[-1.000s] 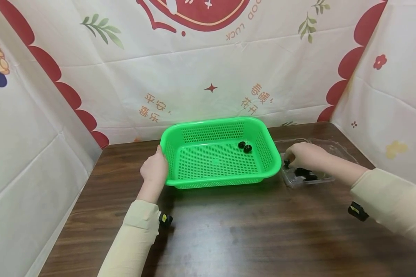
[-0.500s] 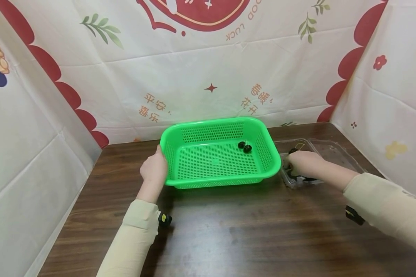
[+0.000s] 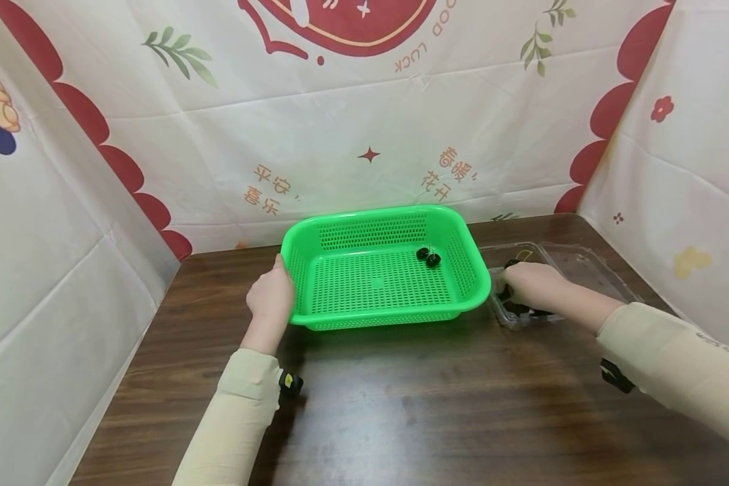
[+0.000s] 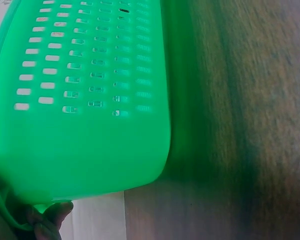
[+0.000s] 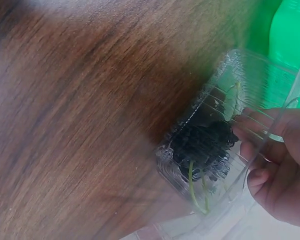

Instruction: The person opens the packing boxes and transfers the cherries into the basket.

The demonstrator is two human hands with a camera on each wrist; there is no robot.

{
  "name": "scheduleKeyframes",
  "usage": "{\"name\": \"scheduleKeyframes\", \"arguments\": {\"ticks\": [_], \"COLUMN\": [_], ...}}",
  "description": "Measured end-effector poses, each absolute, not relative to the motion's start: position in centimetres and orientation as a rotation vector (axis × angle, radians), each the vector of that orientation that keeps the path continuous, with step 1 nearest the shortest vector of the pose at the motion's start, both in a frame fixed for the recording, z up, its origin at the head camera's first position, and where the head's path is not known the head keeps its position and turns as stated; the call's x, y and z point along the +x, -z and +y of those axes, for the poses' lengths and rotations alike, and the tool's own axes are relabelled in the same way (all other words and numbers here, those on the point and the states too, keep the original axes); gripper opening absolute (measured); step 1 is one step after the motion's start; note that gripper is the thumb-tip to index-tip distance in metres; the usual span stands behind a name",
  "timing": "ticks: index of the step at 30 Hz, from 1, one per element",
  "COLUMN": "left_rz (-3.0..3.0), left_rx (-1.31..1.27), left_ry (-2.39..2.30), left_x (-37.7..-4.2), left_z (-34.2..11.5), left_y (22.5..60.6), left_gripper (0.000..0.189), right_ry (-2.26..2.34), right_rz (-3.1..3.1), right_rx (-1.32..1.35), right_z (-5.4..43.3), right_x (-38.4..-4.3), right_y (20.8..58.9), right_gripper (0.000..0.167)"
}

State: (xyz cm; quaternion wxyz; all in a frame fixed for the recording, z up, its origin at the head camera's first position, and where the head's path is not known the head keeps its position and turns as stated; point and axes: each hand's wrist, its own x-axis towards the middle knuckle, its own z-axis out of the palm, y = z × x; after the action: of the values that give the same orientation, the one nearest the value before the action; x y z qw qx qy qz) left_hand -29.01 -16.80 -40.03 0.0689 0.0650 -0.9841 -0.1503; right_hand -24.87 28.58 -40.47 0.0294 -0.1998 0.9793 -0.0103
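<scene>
A green plastic basket (image 3: 370, 318) with slotted sides stands in the middle of the table. My left hand (image 3: 271, 292) grips its left rim; in the left wrist view fingertips (image 4: 59, 212) curl at the rim's underside. Two dark cherries (image 3: 433, 260) lie inside the basket at the right. Beside it is a clear plastic box (image 3: 510, 324) holding several dark cherries (image 5: 197, 147) with green stems. My right hand (image 3: 533, 282) reaches into this box, fingers bent and fingertips right at the cherries. I cannot tell whether they pinch one.
The box's clear lid (image 3: 589, 266) lies folded back to the right. A brown wooden table (image 3: 401, 405) extends in front. Printed white cloth (image 3: 316, 128) hangs behind the table and along both sides.
My right hand has lowered into the clear box over the last second, shifting slightly among the cherries, and the lid shows more. My left hand and the basket have stayed put.
</scene>
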Motion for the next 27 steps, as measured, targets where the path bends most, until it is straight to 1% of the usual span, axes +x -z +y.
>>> {"name": "scheduleKeyframes", "arguments": {"ticks": [3,6,10,14,20,27], "left_rz": [-2.957,-2.948,-2.935,-2.926,-2.895,-2.863], "left_rx": [0.203,0.2,0.194,0.199,0.225,0.263], "left_ry": [0.455,0.464,0.49,0.528,0.617,0.851], "left_x": [-29.1,-29.1,-29.1,-29.1,-29.1,-29.1], "left_z": [-16.9,-16.9,-16.9,-16.9,-17.2,-17.5], "left_y": [40.1,40.1,40.2,40.2,40.5,40.8], "left_gripper": [0.048,0.049,0.049,0.049,0.047,0.046], "right_ry": [0.043,0.04,0.002,-0.007,0.146,0.309], "right_rz": [2.998,2.991,3.036,3.046,3.051,3.094], "right_rx": [-0.625,-0.631,-0.627,-0.608,-0.536,-0.483], "right_z": [28.6,28.5,28.5,28.7,29.1,29.6], "right_x": [-24.8,-24.6,-24.5,-24.5,-24.7,-24.4], "right_y": [40.5,40.7,41.0,40.8,39.4,37.7], "right_gripper": [0.034,0.039,0.039,0.031,0.02,0.013]}}
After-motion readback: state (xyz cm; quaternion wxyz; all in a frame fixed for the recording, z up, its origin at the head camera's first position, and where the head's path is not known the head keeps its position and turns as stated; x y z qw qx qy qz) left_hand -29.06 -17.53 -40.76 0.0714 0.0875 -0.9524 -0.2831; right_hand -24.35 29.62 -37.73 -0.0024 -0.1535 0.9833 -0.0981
